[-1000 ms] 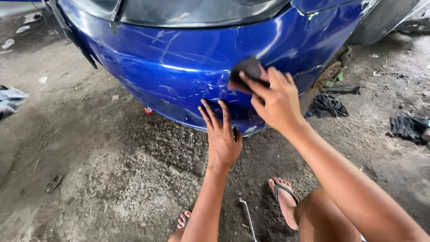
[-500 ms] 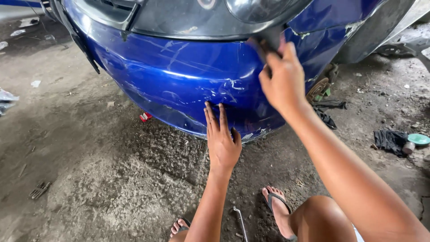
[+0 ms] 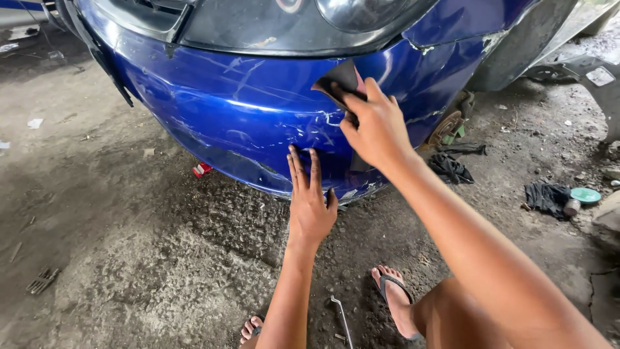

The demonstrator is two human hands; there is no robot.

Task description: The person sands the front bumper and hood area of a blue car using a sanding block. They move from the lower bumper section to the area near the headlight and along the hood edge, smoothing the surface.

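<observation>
Up close, a person crouching on a gritty concrete floor [image 3: 129, 258] is working on the blue front bumper [image 3: 239, 116] of a car. Their right hand [image 3: 378, 129] is pinching a dark folded sanding pad [image 3: 339, 81] between thumb and fingers, and is pressing it flat against the bumper near its upper edge, just below the headlight [image 3: 361, 13]. Their left hand [image 3: 310, 207] is lying open, fingers together and pointing up, palm bracing against the lower edge of the bumper; it is holding nothing.

Judging by the surface, the sanding is only partly along. Pale scratches and scuffed streaks are showing across the middle of the bumper and around the pad, while most of the panel toward its left end is looking glossy and untouched. Chipped paint is showing at the bumper's upper right corner beside the wheel arch. A good deal of blue shine is remaining, so much of the panel seems left to rub down.

Both feet in flip-flops [image 3: 394, 291] are showing at the bottom of the view, with a metal tool [image 3: 342, 320] lying on the floor between them. Dark rags [image 3: 546, 197] and a small green lid [image 3: 586, 194] are lying well apart on the floor, toward its right edge.
</observation>
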